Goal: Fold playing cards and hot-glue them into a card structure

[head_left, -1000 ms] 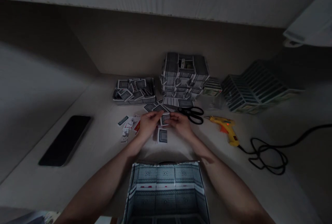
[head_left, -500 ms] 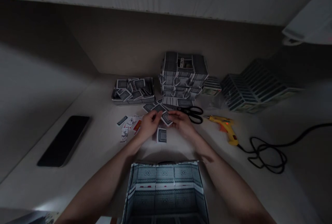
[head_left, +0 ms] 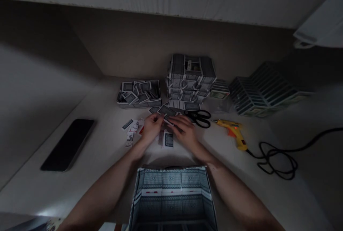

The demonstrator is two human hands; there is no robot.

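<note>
Between my two hands is a playing card, tilted and mostly covered by fingers. My left hand pinches its left side, while my right hand has its fingers closed along the right side. Just below them on the table lies a patterned card piece. More playing cards are spread right behind my fingertips. To the left of my left hand are cut card scraps, some red and white. Nearest me stands an open box made of playing cards.
Black scissors and a yellow glue gun with a looping black cord lie on the right. Behind are a card-filled box, a card-built structure and card stacks. A phone rests left.
The card has tipped from facing up to a steeper angle. My right hand has turned, its fingers now reaching further over the card. The view has shifted slightly.
</note>
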